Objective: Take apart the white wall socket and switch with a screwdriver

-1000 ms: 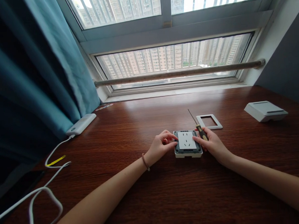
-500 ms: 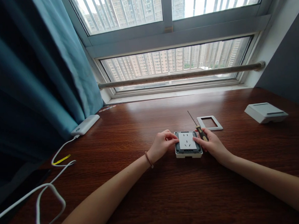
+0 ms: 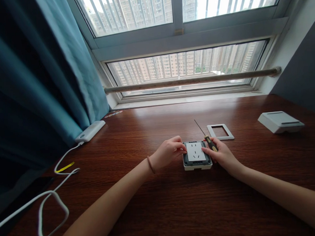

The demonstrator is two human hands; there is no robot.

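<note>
A wall socket (image 3: pixel 196 152) with a white face and dark grey frame lies flat on a white back box on the wooden desk. At its left edge is my left hand (image 3: pixel 170 152), fingers curled and fingertips pinched together; whatever they hold, if anything, is too small to make out. My right hand (image 3: pixel 223 153) grips a screwdriver (image 3: pixel 210 143) by its black and yellow handle, its thin shaft pointing up and left, away from me. The right thumb rests on the socket's right side. Behind the right hand lies a white cover frame (image 3: pixel 229 132), flat on the desk.
Farther right stands a white box (image 3: pixel 279 121). On the left, a white power bank (image 3: pixel 91 131) with a white cable (image 3: pixel 55 197) and a yellow tie (image 3: pixel 66 167) lies beside the blue curtain (image 3: pixel 91 83). A rail (image 3: pixel 192 81) crosses the window beyond the desk (image 3: pixel 147 122).
My left fingertips have drawn in slightly at the socket's left edge, and the left wrist has turned a little. The screwdriver stays in my right hand. The view has shifted slightly.
</note>
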